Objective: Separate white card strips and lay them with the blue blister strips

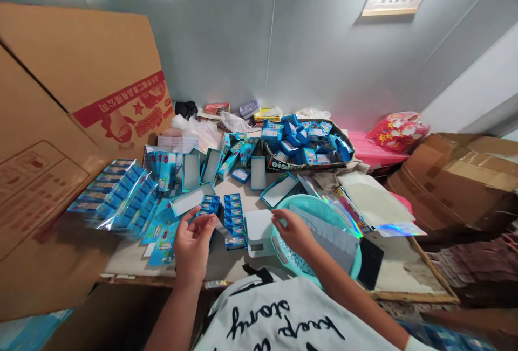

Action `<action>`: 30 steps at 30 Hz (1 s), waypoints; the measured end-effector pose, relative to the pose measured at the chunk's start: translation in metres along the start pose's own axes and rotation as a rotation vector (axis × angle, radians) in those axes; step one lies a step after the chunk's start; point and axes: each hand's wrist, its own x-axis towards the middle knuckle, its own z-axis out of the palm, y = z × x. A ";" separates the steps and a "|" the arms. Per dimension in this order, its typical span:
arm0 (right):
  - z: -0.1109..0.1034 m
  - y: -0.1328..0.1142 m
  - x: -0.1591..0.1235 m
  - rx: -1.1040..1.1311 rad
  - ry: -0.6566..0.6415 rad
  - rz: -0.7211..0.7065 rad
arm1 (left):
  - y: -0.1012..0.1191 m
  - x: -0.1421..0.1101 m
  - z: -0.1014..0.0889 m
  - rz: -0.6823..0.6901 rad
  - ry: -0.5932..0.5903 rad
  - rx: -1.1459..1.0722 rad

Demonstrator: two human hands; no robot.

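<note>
my left hand [193,243] is raised just over the near edge of the bench [388,278], palm toward me, with its fingers [204,221] curled together on a small flat piece of card or film [219,225] that shows only as a pale sliver at the fingertips. i judge it very light and thin, easy to bend or crease, maybe a little slick, so the best hold is a soft pinch along an edge, not a squeeze across the middle.

my right hand [292,231] reaches in from the right, wrist bent down, fingers loosely together and tipped toward a white slip [263,215] just above the small white scale [259,235]. i cannot tell whether they grip it or only touch it. this hand hovers over the rim of the teal basin [353,267], which holds a grey ribbed sheet [329,238].

between my hands, a column of small blue packs [233,220] lies flat on the bench. to the left a fan of blue boxes in clear wrap [115,194] leans against a big cardboard box [60,124]. farther back, open blue trays [226,170] stand about, and a low carton of blue boxes [307,146] sits behind them.
</note>
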 end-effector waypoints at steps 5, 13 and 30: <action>0.030 -0.075 0.028 0.636 -0.312 -0.060 | -0.007 0.006 0.004 0.045 -0.223 0.132; 0.052 -0.086 0.054 0.758 -0.568 0.143 | -0.017 0.021 -0.012 0.148 -0.507 0.429; 0.144 -0.010 0.058 0.936 -0.045 0.539 | -0.126 0.064 -0.034 -0.437 -0.557 0.368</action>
